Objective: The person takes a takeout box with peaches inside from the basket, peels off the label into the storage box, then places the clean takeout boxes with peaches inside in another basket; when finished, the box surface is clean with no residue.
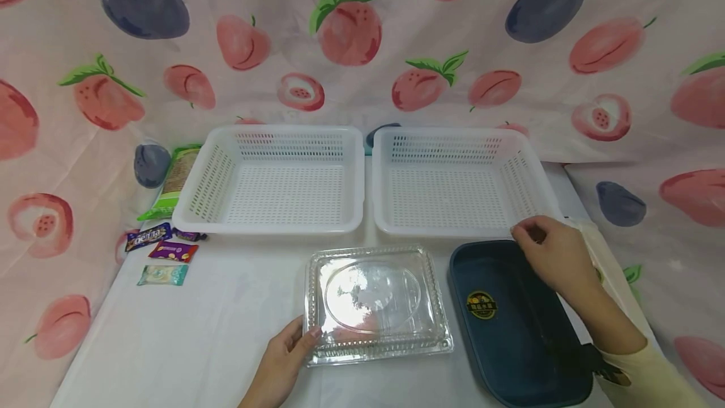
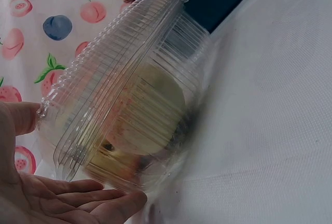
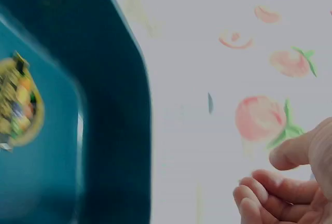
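A clear plastic lidded container (image 1: 376, 301) stands on the white table. My left hand (image 1: 283, 357) holds its near left corner, thumb on the rim and fingers against the side. Through the ribbed wall in the left wrist view shows a round pale yellow and pinkish thing (image 2: 148, 110); its kind is unclear. My right hand (image 1: 557, 257) hovers over the far right corner of a dark blue tray (image 1: 518, 326), near the right basket. In the right wrist view, its fingers (image 3: 275, 190) curl loosely, thumb apart, with nothing between them.
Two white slotted baskets, a left basket (image 1: 269, 228) and a right basket (image 1: 447, 232), stand side by side at the back. At the left lie a green packet (image 1: 172, 184) and several small wrapped snacks (image 1: 170, 250). A fruit-print cloth (image 1: 362, 93) hangs behind.
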`<control>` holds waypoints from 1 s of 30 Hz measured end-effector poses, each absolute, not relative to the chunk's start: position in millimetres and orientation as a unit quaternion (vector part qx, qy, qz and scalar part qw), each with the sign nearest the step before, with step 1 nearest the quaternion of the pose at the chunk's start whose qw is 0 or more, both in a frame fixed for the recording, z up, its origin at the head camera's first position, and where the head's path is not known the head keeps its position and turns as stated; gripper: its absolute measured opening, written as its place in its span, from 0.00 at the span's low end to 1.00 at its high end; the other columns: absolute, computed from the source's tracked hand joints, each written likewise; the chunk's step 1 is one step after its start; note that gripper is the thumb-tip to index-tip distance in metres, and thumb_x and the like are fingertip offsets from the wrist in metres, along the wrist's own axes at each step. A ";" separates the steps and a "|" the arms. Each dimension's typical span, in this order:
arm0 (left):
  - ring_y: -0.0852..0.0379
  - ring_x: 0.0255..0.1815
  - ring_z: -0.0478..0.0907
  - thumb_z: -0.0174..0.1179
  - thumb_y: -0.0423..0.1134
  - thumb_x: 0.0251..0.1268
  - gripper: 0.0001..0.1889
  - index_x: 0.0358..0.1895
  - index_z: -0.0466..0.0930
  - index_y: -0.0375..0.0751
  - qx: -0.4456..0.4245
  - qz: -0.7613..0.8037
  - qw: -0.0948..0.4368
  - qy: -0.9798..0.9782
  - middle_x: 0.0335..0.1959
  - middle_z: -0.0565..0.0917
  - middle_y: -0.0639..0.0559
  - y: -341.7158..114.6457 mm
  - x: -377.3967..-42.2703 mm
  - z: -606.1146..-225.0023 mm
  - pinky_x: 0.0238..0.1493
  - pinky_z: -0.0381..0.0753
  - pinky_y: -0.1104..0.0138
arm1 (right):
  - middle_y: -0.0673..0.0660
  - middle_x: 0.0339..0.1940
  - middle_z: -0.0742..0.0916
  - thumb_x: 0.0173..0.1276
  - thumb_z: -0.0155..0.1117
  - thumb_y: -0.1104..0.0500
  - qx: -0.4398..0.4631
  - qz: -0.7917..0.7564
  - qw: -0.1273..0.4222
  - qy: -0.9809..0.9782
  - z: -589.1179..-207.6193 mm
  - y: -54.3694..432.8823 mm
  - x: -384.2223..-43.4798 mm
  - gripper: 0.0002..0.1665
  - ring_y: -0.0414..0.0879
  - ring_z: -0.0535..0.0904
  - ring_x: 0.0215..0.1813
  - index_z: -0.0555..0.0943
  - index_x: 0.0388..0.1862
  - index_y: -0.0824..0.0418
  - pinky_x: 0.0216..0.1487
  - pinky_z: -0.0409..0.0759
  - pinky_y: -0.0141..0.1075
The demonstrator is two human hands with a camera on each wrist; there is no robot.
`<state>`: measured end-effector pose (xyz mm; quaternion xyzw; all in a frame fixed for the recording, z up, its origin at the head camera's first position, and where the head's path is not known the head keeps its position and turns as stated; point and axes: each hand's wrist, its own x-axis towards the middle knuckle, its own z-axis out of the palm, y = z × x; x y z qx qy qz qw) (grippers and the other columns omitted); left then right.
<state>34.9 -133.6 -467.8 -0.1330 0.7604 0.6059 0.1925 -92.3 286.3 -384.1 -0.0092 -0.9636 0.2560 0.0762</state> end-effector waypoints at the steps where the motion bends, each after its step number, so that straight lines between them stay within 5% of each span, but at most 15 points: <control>1: 0.34 0.72 0.75 0.54 0.59 0.79 0.44 0.75 0.60 0.18 -0.134 0.606 0.192 0.760 0.72 0.73 0.26 -133.6 34.8 -468.0 0.68 0.80 0.47 | 0.67 0.36 0.90 0.77 0.63 0.55 -0.023 0.258 0.086 -0.962 -382.9 290.3 -94.9 0.17 0.52 0.81 0.34 0.86 0.46 0.70 0.29 0.76 0.33; 7: 0.35 0.71 0.77 0.54 0.59 0.79 0.44 0.75 0.60 0.18 -0.134 0.607 0.188 0.761 0.71 0.74 0.27 -133.6 34.7 -468.8 0.67 0.81 0.47 | 0.73 0.49 0.86 0.78 0.58 0.54 -0.100 0.286 0.142 -0.943 -386.7 313.3 -108.3 0.23 0.63 0.83 0.45 0.83 0.55 0.74 0.29 0.69 0.22; 14: 0.35 0.70 0.77 0.55 0.58 0.79 0.44 0.75 0.60 0.17 -0.135 0.611 0.189 0.756 0.71 0.74 0.26 -133.6 35.0 -467.4 0.66 0.82 0.48 | 0.80 0.66 0.74 0.78 0.54 0.54 -0.175 0.307 0.112 -0.929 -402.5 333.8 -121.2 0.32 0.74 0.73 0.67 0.73 0.68 0.80 0.54 0.77 0.56; 16: 0.35 0.70 0.77 0.56 0.58 0.78 0.44 0.75 0.60 0.17 -0.135 0.613 0.189 0.755 0.71 0.74 0.25 -133.6 35.2 -467.0 0.66 0.82 0.48 | 0.81 0.69 0.74 0.80 0.52 0.52 -0.197 0.321 0.080 -0.923 -405.7 339.7 -123.7 0.34 0.74 0.74 0.68 0.71 0.71 0.79 0.55 0.78 0.58; 18: 0.36 0.69 0.78 0.56 0.58 0.78 0.44 0.74 0.60 0.17 -0.136 0.616 0.190 0.753 0.70 0.75 0.25 -133.5 35.3 -466.6 0.66 0.82 0.49 | 0.80 0.68 0.77 0.81 0.50 0.50 -0.209 0.326 0.053 -0.920 -408.8 344.8 -125.5 0.35 0.73 0.76 0.66 0.71 0.71 0.78 0.47 0.80 0.48; 22: 0.39 0.67 0.80 0.57 0.57 0.78 0.44 0.74 0.60 0.16 -0.138 0.623 0.190 0.746 0.68 0.78 0.27 -133.5 35.4 -466.0 0.64 0.84 0.53 | 0.80 0.65 0.79 0.82 0.46 0.47 -0.216 0.358 -0.004 -0.909 -416.5 353.7 -128.6 0.38 0.62 0.83 0.56 0.71 0.71 0.80 0.37 0.76 0.32; 26: 0.41 0.64 0.83 0.58 0.56 0.78 0.44 0.74 0.60 0.15 -0.143 0.635 0.193 0.734 0.67 0.79 0.27 -133.4 34.6 -465.8 0.61 0.86 0.58 | 0.81 0.65 0.79 0.84 0.40 0.48 -0.205 0.417 -0.049 -0.884 -426.6 360.8 -130.8 0.40 0.35 0.86 0.40 0.66 0.72 0.84 0.51 0.86 0.43; 30: 0.41 0.62 0.84 0.60 0.52 0.78 0.42 0.74 0.59 0.14 -0.149 0.651 0.185 0.721 0.66 0.79 0.26 -132.6 34.6 -465.9 0.59 0.88 0.59 | 0.77 0.60 0.82 0.85 0.38 0.50 -0.187 0.455 -0.050 -0.869 -433.7 363.6 -132.9 0.38 0.23 0.83 0.31 0.65 0.70 0.85 0.54 0.88 0.37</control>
